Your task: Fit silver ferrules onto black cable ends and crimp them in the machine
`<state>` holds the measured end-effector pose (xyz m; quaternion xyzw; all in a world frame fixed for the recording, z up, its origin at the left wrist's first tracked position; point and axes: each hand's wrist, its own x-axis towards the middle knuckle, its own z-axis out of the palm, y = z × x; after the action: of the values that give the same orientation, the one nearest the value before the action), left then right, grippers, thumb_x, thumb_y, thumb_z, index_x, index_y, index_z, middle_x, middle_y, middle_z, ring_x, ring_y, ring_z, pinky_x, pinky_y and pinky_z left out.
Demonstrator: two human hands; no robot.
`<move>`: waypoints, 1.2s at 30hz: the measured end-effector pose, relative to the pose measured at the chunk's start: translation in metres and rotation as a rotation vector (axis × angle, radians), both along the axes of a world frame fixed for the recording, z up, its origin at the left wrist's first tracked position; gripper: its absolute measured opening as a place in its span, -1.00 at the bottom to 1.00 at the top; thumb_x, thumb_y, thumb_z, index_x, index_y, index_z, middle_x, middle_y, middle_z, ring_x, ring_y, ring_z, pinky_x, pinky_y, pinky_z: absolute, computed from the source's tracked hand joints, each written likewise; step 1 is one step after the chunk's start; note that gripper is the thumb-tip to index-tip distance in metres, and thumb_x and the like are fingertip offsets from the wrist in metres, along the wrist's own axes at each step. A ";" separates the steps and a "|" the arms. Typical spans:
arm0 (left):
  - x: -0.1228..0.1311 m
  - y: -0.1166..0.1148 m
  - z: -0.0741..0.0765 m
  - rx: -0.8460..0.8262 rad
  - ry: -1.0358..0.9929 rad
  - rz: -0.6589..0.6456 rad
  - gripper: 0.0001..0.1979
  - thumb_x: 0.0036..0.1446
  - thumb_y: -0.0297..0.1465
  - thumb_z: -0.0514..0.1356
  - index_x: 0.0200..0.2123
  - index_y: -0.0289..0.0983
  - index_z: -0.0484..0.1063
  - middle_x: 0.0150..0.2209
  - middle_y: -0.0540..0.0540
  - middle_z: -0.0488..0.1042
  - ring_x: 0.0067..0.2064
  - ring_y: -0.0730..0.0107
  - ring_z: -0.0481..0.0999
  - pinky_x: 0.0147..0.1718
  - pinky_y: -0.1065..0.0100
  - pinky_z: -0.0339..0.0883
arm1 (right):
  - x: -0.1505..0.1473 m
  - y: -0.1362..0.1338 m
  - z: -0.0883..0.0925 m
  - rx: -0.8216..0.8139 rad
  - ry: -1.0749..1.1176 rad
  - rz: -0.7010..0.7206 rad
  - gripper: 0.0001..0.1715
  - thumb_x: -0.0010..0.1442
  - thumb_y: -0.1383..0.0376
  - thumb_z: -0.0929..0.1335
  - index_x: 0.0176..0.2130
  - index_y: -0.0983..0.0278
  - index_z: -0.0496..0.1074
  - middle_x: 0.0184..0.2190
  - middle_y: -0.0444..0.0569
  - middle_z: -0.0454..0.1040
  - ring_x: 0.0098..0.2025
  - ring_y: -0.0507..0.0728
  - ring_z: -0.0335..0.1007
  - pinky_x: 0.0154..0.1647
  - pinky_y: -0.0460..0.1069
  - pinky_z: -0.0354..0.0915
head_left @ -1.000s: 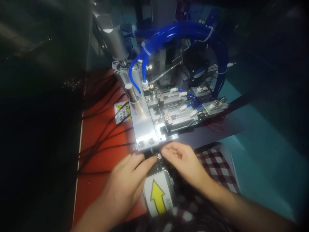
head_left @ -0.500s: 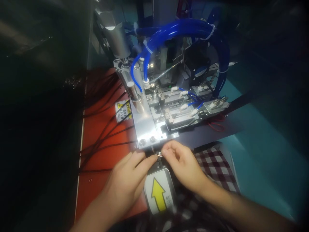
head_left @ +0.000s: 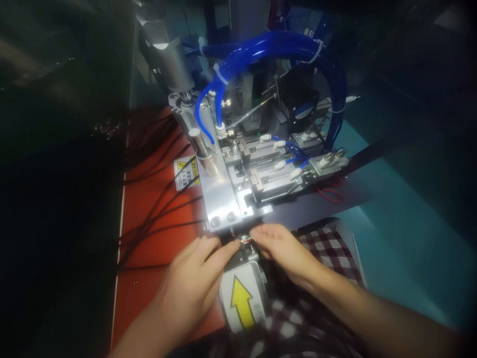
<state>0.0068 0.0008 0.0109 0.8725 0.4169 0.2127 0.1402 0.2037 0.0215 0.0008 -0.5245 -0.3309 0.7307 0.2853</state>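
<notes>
My right hand (head_left: 278, 246) pinches a few thin coloured wires (head_left: 249, 238) between thumb and fingertips. Their other end meets a small whitish connector (head_left: 243, 240) at the machine's front. Against that connector rests the thumb tip of my left hand (head_left: 199, 268), its other fingers curled beside the machine's front edge and partly hidden. Just behind both hands is the shiny metal block (head_left: 221, 201) of the machine. Below the connector sits a white label with a yellow arrow (head_left: 241, 301).
Blue air hoses (head_left: 276, 44) arch over the metal cylinders and slides (head_left: 278, 181). Black cables (head_left: 160, 204) cross the red surface (head_left: 149, 288) on the left. A warning label (head_left: 187, 173) is beside the block. Checked cloth (head_left: 328, 253) lies at the right.
My right fingers have turned and flattened slightly, and the coloured wires now show between the hands. The left hand stays at the connector. The whole view has shifted slightly.
</notes>
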 end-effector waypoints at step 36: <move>-0.005 0.000 0.010 -0.016 0.025 0.013 -0.72 0.25 -0.56 -0.01 -0.07 -0.30 0.42 -0.23 -0.14 0.39 -0.23 0.37 0.42 -0.31 0.43 0.37 | -0.003 -0.006 -0.003 0.277 -0.020 -0.031 -0.79 0.19 0.23 0.30 -0.43 0.27 0.26 -0.60 -0.25 0.26 -0.61 -0.04 0.12 -0.55 -0.08 0.10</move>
<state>0.0018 0.0013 0.0214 0.8713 0.4259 0.1995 0.1404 0.2003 0.0157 -0.0024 -0.4925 -0.4234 0.6684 0.3627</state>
